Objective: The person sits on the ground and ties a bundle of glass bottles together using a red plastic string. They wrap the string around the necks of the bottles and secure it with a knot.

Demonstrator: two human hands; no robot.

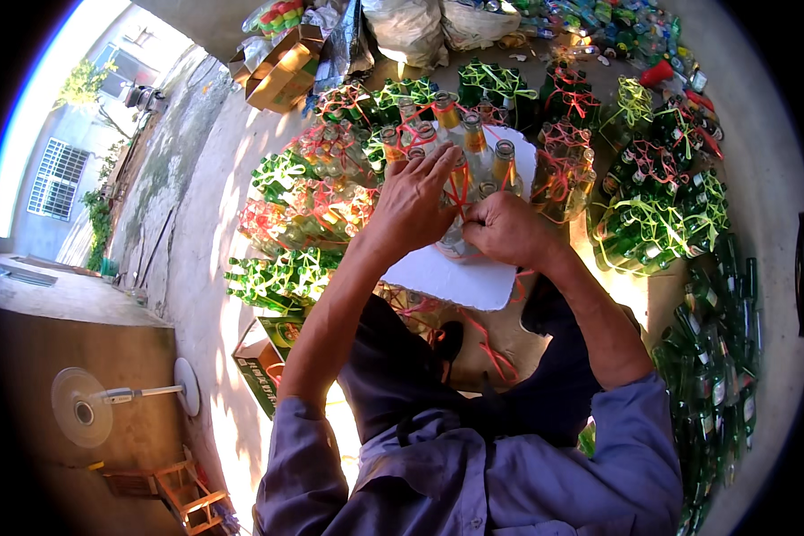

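A cluster of clear glass bottles [472, 137], some with orange-yellow neck labels, stands upright on a white board [449, 278] in front of my knees. Red plastic strap [461, 184] runs around and between the necks. My left hand [419, 194] lies along the near left side of the cluster, fingers stretched out against the bottle tops and thumb apart from them. Its palm side is hidden. Close beside it, my right hand [509, 228] is curled into a fist at the cluster's near side, pinching the red strap.
Strapped bundles of green bottles [278, 281] and clear bottles [335, 208] surround the board. Loose green bottles [717, 375] lie piled along the right wall. Cardboard boxes [285, 70], white sacks [405, 30] and plastic bottles [616, 30] are farther off. A pedestal fan [84, 409] stands left.
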